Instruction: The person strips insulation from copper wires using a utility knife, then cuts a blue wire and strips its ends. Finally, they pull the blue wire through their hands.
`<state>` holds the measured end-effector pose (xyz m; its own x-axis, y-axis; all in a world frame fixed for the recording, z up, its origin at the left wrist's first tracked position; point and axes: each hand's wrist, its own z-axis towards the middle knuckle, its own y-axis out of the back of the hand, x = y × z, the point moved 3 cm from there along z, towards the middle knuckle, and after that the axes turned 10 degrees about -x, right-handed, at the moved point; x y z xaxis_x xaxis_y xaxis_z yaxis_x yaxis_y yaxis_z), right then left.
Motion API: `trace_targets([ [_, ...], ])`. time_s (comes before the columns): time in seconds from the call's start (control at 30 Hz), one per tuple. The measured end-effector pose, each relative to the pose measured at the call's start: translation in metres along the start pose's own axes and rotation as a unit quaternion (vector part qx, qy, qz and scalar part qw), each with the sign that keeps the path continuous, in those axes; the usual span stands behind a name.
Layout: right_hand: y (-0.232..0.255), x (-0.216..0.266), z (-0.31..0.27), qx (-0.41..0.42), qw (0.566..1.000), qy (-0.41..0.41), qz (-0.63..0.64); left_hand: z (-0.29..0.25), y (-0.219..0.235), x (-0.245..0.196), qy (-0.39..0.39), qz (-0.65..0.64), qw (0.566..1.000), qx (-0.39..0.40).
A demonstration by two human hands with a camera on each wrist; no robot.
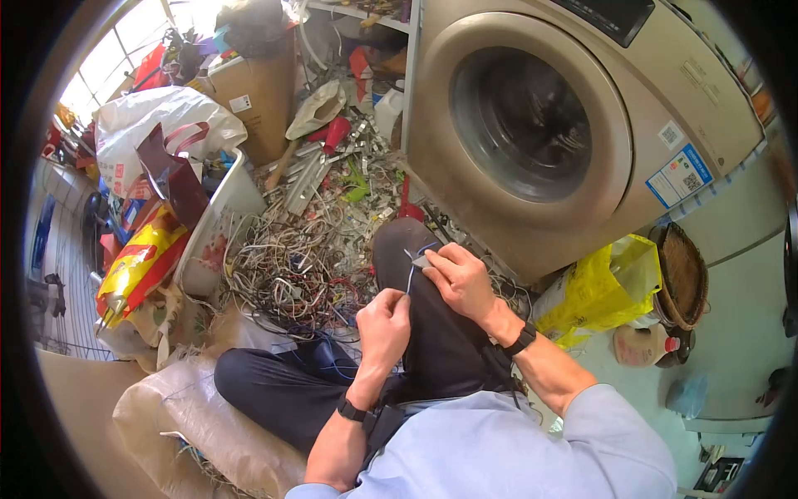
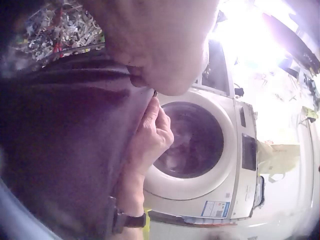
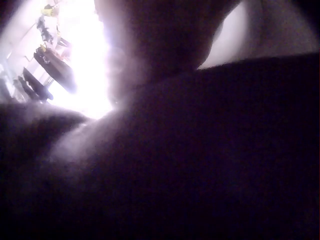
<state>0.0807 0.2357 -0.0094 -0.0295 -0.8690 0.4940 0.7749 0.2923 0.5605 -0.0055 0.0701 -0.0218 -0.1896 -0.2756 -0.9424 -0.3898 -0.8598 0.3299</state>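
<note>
Over the raised knee, my left hand [image 1: 384,327] pinches a thin blue wire [image 1: 410,279] between thumb and fingertips. The wire runs up from there to my right hand [image 1: 459,281]. Those right fingers pinch a small flat pale-grey piece [image 1: 421,261], blade-like in outline, which meets the wire. In the left wrist view the left hand [image 2: 155,45] looms large and hides much of the work, with the right hand [image 2: 152,135] beyond it at the dark trouser leg. The right wrist view is mostly dark and shows little of what is held.
A tangled heap of wires [image 1: 287,266] lies before the legs, with scattered metal scraps [image 1: 312,179] behind it. At left stands a white tub [image 1: 218,220] with bags in it. A washing machine [image 1: 432,158] stands ahead; a yellow bag [image 1: 594,295] is at right.
</note>
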Motion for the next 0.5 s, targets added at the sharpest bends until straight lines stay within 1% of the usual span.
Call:
trace_targets([
  [0.07, 0.003, 0.002, 0.002, -0.012, 1.0, -0.003, 0.021, 0.007, -0.008, 0.005, 0.001, 0.007, 1.0, 0.0],
  [0.13, 0.004, 0.005, 0.003, 0.035, 0.998, -0.014, 0.053, 0.015, -0.014, 0.004, -0.001, 0.014, 1.0, 0.003],
  [0.17, 0.005, 0.003, 0.005, 0.034, 0.998, -0.016, 0.054, 0.018, -0.015, 0.003, -0.001, 0.016, 1.0, 0.004],
  [0.23, 0.002, -0.001, 0.006, 0.061, 0.997, -0.014, 0.055, 0.02, -0.018, 0.002, -0.025, 0.014, 1.0, 0.009],
  [0.33, 0.0, -0.005, 0.009, 0.063, 0.997, -0.01, 0.05, 0.022, -0.015, -0.003, -0.018, 0.033, 0.999, 0.015],
  [0.4, -0.001, -0.006, 0.006, 0.065, 0.997, -0.011, 0.05, 0.022, -0.017, 0.002, -0.016, 0.03, 0.999, 0.013],
  [0.5, -0.003, -0.008, 0.005, 0.045, 0.998, -0.004, 0.031, 0.018, -0.013, 0.005, -0.015, 0.025, 1.0, 0.011],
])
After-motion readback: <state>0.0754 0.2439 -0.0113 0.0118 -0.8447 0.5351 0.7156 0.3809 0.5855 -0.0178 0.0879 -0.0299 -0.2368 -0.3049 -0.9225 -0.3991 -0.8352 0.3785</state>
